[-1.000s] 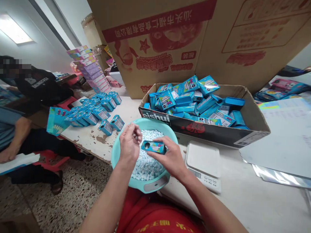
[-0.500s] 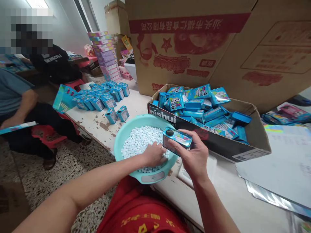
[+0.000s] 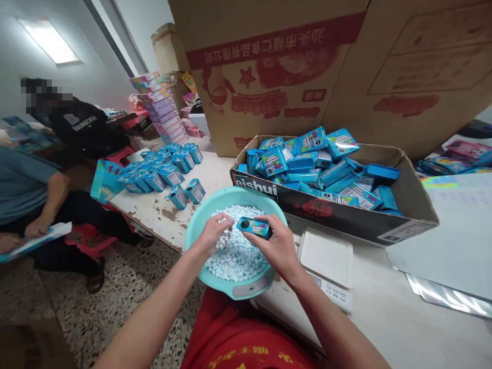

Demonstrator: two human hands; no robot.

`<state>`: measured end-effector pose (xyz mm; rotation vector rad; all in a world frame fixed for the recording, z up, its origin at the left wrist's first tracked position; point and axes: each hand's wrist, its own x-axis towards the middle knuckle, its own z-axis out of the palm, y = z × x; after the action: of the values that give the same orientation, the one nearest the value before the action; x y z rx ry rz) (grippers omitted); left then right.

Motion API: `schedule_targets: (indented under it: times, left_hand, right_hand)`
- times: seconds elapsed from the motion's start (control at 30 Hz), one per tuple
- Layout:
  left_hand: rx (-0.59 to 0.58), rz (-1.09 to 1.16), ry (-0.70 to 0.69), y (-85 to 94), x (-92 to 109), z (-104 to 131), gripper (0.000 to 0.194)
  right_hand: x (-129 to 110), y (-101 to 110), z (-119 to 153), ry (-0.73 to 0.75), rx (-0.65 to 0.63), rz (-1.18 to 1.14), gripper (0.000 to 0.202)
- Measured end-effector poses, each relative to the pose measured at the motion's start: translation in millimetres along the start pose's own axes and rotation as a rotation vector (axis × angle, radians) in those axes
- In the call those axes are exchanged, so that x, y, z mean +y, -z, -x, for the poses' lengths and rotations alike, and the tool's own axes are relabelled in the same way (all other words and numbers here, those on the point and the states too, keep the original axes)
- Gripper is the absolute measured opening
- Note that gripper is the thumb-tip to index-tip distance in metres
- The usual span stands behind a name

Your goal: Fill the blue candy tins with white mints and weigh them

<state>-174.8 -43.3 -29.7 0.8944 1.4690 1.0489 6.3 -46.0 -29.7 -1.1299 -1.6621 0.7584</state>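
Observation:
A turquoise basin (image 3: 195, 256) full of small white candies (image 3: 240, 264) sits at the table's edge in front of me. Over its left part is my left hand (image 3: 215, 233), its fingers curled round a handful of the candies. My right hand (image 3: 279, 241) grips a small blue candy tin (image 3: 254, 227) above the basin. The tin lies tilted, with a dark round hole in its top facing my left hand. Both hands are close together but apart.
Behind the basin, an open carton (image 3: 338, 220) holds many blue tins. A white scale (image 3: 326, 259) stands to the right. More blue tins (image 3: 161, 169) crowd the table's left, beside stacked pink and purple boxes (image 3: 167, 110). Two people (image 3: 31, 189) sit at the left.
My left hand has lifted out of the candies with a handful and moved left. My right hand has brought the tin lower and over the basin. The scale is now more exposed.

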Motion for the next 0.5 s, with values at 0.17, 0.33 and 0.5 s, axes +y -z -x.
schedule_targets:
  times: [0.17, 0.33, 0.5]
  left_hand:
    - [0.105, 0.561, -0.057, -19.4, 29.2, 2.9, 0.031]
    - [0.224, 0.719, -0.096, -32.4, 35.2, -1.4, 0.031]
    - [0.216, 0.622, -0.22, -33.9, 34.8, 0.3, 0.032]
  right_hand:
    - [3.4, -18.8, 4.6, 0.009, -0.1, 0.152, 0.027]
    - [-5.2, -28.1, 9.1, 0.007, -0.175, 0.218, 0.027]
    - [-8.7, -26.4, 6.2, 0.016, -0.151, 0.192, 0.025]
